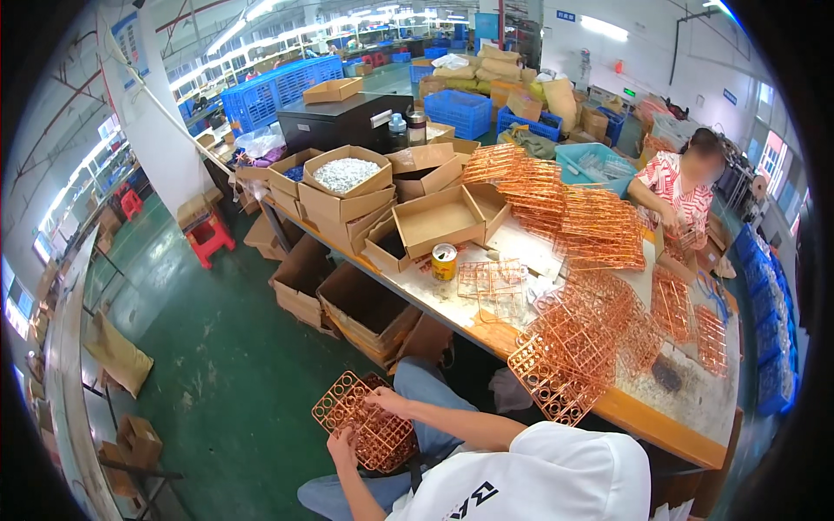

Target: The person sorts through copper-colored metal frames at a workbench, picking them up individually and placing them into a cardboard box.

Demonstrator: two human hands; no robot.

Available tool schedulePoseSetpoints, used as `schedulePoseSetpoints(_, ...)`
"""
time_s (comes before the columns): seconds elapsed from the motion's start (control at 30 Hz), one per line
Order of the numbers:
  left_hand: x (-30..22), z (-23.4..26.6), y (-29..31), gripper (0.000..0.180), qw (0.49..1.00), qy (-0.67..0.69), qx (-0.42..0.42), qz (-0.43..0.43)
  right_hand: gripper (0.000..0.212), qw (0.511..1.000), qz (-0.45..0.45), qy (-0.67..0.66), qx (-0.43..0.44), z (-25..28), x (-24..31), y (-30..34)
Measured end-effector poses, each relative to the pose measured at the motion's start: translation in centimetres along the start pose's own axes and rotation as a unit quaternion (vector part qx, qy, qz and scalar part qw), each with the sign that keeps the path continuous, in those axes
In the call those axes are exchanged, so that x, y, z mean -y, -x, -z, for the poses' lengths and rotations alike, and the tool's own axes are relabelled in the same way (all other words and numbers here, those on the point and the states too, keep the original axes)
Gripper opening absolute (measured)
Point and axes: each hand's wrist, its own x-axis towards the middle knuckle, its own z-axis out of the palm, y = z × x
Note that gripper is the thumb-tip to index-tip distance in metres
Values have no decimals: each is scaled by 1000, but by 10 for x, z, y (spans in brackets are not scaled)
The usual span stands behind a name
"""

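Observation:
Over my lap, a copper-coloured grid frame with a row of rings [352, 405] is tilted between my two hands. My left hand [343, 447] is closed at its near edge, and my right hand [388, 401] pinches it near its right side. Just below it, more copper-coloured grids [388, 447] rest by my legs, partly hidden by the held one. On the table to my right lies a loose heap of similar grids [573, 339], one overhanging the edge. Farther back stand tall stacks of them [599, 226].
A yellow can [444, 261] stands on the worktable [695, 408] beside cardboard boxes [439, 217], one holding small white pieces [346, 174]. Open cartons [365, 304] sit under the table. Across it, a co-worker in a red-and-white top [686, 195] handles grids. Blue crates [769, 313] line the right.

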Motion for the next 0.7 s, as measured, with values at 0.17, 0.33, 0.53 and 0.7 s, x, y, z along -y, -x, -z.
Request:
schedulePoseSetpoints(0.17, 7, -2, -4, 14, 997, -53, -52, -21, 19, 995, -3, -25, 96, 6, -2, -7)
schedulePoseSetpoints(0.33, 4, -5, -11, 9, 994, -51, -92, -25, 16, 985, 102, 67, 124, 0, 10, -7)
schedulePoseSetpoints(0.53, -10, -12, -17, 10, 996, -36, -80, 3, 14, 992, 52, 26, 114, 5, 6, -25)
schedulePoseSetpoints(0.7, -1, 5, -32, 12, 998, -8, -55, 24, 15, 997, -2, -13, 75, -4, 11, -29)
